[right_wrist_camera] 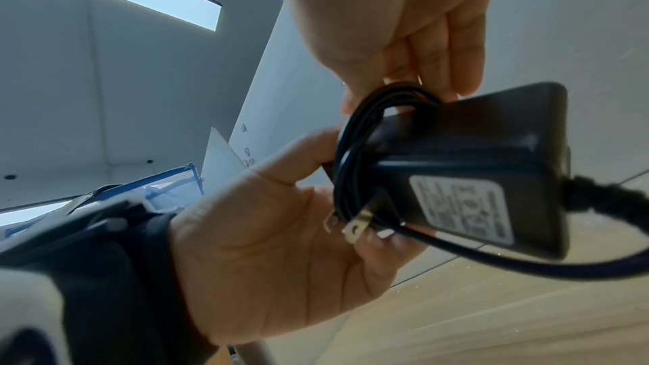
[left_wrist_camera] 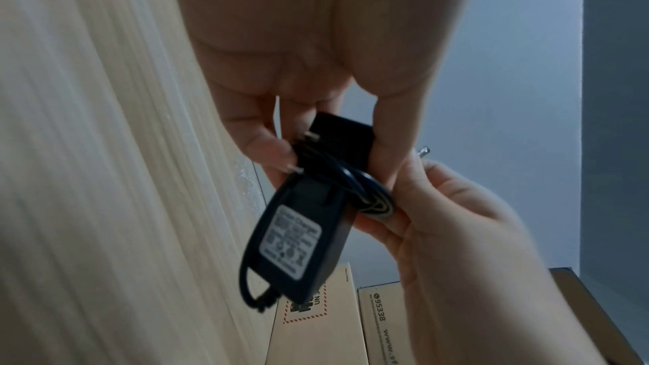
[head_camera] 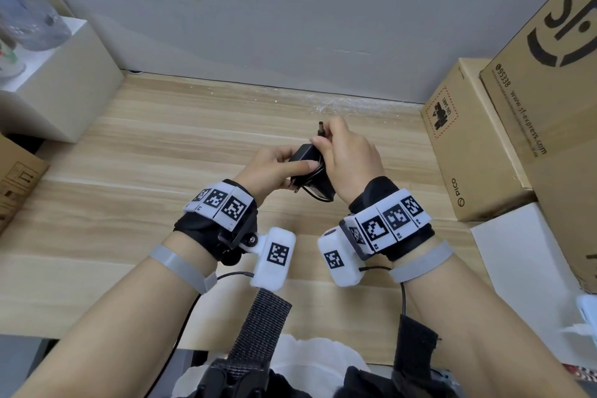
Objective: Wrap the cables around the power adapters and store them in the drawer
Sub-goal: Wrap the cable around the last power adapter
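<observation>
A black power adapter with a white label is held above the wooden table. My left hand grips its body near the metal prongs. Several turns of thin black cable are wound around the adapter. My right hand pinches the cable's end, and the barrel plug sticks up past its fingers. In the left wrist view the coil lies between both hands. No drawer is in view.
Two cardboard boxes stand along the right side, with a white sheet or box in front of them. A white box sits at the back left, another carton at the left edge. A grey wall closes the back.
</observation>
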Available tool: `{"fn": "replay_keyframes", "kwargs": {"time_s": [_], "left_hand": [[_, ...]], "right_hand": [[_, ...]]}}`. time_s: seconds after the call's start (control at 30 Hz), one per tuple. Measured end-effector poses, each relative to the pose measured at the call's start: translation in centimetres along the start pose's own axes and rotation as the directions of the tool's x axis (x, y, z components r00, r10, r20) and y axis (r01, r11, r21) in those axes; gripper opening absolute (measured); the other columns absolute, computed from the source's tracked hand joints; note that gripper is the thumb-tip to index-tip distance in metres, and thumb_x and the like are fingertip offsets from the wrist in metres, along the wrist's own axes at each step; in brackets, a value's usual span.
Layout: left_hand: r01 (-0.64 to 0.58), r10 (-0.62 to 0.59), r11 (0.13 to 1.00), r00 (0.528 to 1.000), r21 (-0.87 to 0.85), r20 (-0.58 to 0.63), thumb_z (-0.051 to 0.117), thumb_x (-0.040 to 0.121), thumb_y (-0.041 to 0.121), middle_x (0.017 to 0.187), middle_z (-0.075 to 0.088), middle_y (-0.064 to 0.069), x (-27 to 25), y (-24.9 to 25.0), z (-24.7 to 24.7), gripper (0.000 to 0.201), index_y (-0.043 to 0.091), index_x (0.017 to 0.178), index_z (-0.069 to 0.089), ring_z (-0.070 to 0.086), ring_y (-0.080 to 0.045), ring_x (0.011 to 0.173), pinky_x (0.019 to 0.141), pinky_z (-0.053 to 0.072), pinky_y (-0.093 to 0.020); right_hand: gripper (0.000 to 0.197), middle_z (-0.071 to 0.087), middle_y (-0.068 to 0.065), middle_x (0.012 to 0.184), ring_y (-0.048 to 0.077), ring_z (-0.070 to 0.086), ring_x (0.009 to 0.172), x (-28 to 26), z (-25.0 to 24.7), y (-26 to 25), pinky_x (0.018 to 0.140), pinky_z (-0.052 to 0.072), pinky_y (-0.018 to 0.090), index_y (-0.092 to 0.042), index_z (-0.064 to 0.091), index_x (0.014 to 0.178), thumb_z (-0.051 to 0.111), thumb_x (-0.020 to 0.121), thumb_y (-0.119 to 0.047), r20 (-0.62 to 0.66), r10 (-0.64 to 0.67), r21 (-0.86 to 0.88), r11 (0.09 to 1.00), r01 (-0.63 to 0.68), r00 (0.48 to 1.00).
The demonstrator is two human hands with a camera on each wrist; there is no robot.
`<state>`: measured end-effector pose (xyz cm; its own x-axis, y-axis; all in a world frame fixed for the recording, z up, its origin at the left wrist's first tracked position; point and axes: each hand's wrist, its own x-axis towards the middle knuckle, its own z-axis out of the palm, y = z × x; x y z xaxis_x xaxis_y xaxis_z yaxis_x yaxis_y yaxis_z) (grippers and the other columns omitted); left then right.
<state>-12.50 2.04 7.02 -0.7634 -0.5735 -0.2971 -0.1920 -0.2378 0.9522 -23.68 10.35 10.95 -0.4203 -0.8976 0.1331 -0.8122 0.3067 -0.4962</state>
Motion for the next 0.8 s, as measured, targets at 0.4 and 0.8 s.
{"fn": "replay_keyframes", "kwargs": {"time_s": [0.4,0.8], "left_hand": [[-0.031,0.027,0.996,0.998,-0.08,-0.056,0.054,0.076,0.023,0.086,0.057,0.003,-1.9,-2.4,0.4,0.027,0.023,0.103,0.058,0.051,-0.01,0.075,0.067,0.041,-0.02],[0.008,-0.255,0.872,0.861,-0.489,-0.44,0.061,0.074,0.028,0.1,0.065,-0.013,-7.6,-7.7,-2.4,0.051,0.002,0.118,0.056,0.064,-0.029,0.095,0.076,0.052,-0.036]], "right_hand": [[0.022,0.066,0.012,0.09,0.034,0.058,0.087,0.2,2.8,0.8,0.071,0.04,0.035,-0.005,0.052,0.101,0.045,0.094,-0.024,-0.036,0.17,0.338,0.93,-0.148,0.985],[0.023,0.051,-0.012,0.071,0.002,0.05,0.057,-1.7,9.7,-1.4,0.06,0.04,0.015,-0.029,0.055,0.091,0.05,0.089,-0.007,0.391,-0.104,0.636,0.749,-0.187,0.914]]}}
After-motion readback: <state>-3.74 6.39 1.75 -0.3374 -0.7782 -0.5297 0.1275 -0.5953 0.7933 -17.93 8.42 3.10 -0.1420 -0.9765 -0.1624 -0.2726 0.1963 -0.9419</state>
